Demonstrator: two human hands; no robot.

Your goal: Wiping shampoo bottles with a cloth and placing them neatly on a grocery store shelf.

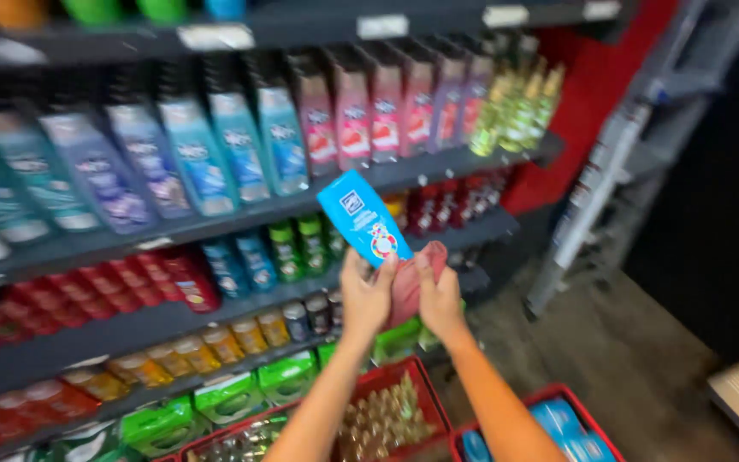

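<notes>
My left hand [367, 293] grips the lower end of a bright blue bottle [361, 214], held tilted up in front of the shelves. My right hand [438, 295] sits right beside it, holding a pinkish-red cloth [412, 287] against the bottle's lower part. Both forearms reach up from the bottom of the view. The frame is blurred, so the finer finger positions are unclear.
Dark shelves [215, 218] hold rows of blue, pink, yellow, green and red bottles. Below my arms stand red crates, one with amber bottles [382, 419], another with blue bottles [566, 428]. A grey metal ladder or rack [609, 171] leans at the right over a dark floor.
</notes>
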